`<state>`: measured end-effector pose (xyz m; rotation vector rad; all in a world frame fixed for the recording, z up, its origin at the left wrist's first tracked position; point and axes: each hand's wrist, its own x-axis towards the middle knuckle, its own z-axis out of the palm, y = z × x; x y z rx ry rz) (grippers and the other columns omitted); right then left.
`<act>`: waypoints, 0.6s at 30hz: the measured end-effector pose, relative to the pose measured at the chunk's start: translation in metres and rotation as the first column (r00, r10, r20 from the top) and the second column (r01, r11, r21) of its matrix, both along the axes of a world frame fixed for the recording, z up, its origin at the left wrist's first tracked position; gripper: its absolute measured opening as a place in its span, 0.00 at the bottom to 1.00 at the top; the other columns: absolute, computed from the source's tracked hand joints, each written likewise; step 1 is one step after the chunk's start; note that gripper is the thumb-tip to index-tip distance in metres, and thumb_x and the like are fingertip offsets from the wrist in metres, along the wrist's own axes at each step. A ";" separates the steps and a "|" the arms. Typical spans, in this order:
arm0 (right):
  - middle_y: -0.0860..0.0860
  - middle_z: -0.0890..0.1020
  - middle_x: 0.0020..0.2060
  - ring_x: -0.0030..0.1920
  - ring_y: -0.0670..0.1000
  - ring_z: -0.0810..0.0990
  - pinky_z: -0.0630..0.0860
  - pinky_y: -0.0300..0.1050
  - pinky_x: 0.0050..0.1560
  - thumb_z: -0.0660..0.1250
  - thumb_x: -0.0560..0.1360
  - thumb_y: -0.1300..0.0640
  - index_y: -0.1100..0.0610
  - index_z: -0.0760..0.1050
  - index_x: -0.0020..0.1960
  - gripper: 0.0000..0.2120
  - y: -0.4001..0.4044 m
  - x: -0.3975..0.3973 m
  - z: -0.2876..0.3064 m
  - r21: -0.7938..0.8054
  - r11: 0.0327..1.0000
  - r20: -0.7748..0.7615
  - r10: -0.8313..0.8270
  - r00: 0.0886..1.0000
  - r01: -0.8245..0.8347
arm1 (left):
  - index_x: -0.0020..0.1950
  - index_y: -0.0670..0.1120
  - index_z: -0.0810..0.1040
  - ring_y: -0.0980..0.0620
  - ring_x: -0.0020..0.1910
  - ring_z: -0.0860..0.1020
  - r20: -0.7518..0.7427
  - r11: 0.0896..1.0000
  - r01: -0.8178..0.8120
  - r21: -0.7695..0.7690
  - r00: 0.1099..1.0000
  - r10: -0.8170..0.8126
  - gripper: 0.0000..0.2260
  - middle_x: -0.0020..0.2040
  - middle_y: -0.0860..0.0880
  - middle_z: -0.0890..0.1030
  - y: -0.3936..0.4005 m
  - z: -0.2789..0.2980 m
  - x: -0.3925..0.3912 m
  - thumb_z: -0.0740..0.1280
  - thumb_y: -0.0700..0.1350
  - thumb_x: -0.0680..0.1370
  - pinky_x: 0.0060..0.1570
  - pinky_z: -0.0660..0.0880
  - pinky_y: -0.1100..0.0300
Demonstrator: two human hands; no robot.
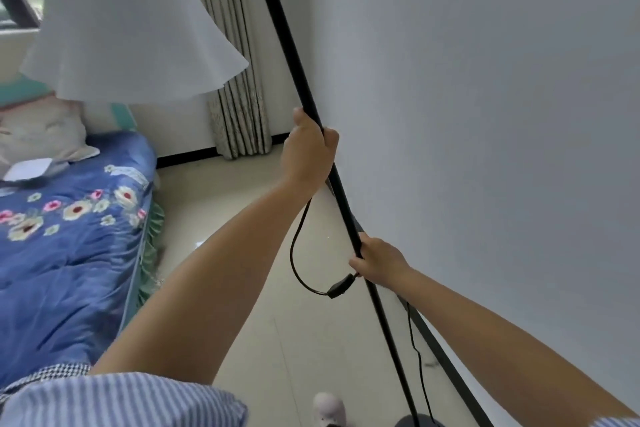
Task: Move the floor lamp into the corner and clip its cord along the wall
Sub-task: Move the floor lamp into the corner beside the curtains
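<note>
The floor lamp has a thin black pole (pixel 282 24) that leans across the middle of the view, close to the white wall (pixel 485 97). Its white bell-shaped shade (pixel 131 31) hangs at the upper left. My left hand (pixel 308 149) is wrapped around the pole at mid-height. Lower down, my right hand (pixel 379 262) grips the pole as well. A black cord (pixel 294 253) loops down between the two hands to an inline switch (pixel 341 288), then trails on beside the pole towards the dark round base (pixel 417 421) at the bottom edge.
A bed with a blue flowered quilt (pixel 69 236) fills the left side. Striped curtains (pixel 235 97) hang in the far corner above a black skirting board (pixel 187 158). Pale floor tiles (pixel 242 201) run between bed and wall. A light shoe (pixel 329 409) shows at the bottom.
</note>
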<state>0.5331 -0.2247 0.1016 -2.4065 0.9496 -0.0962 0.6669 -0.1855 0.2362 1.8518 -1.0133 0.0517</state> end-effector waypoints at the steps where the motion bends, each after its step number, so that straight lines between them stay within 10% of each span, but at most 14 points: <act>1: 0.52 0.69 0.28 0.32 0.56 0.69 0.62 0.44 0.29 0.59 0.70 0.62 0.58 0.61 0.37 0.07 -0.016 0.024 -0.001 0.005 1.000 0.005 0.018 1.000 -0.018 | 0.61 0.31 0.59 0.50 0.26 0.70 -0.003 1.000 -0.005 0.001 1.000 0.005 0.15 0.29 0.49 0.69 -0.014 0.000 0.024 0.56 0.38 0.77 0.23 0.65 0.61; 10: 0.52 0.69 0.27 0.32 0.57 0.69 0.62 0.44 0.29 0.58 0.72 0.62 0.58 0.60 0.37 0.08 -0.168 0.241 0.020 0.011 0.991 0.030 0.136 0.990 -0.137 | 0.60 0.33 0.59 0.37 0.37 0.78 -0.017 0.998 -0.040 -0.048 0.999 0.039 0.15 0.33 0.48 0.71 -0.146 0.025 0.230 0.57 0.39 0.77 0.37 0.80 0.44; 18: 0.54 0.73 0.30 0.32 0.58 0.70 0.61 0.44 0.27 0.58 0.73 0.60 0.57 0.60 0.38 0.07 -0.301 0.433 0.010 -0.039 0.988 0.014 0.153 0.988 -0.152 | 0.57 0.34 0.60 0.47 0.31 0.73 -0.025 0.996 -0.072 -0.060 0.997 0.071 0.12 0.32 0.51 0.68 -0.266 0.013 0.416 0.57 0.39 0.78 0.30 0.75 0.55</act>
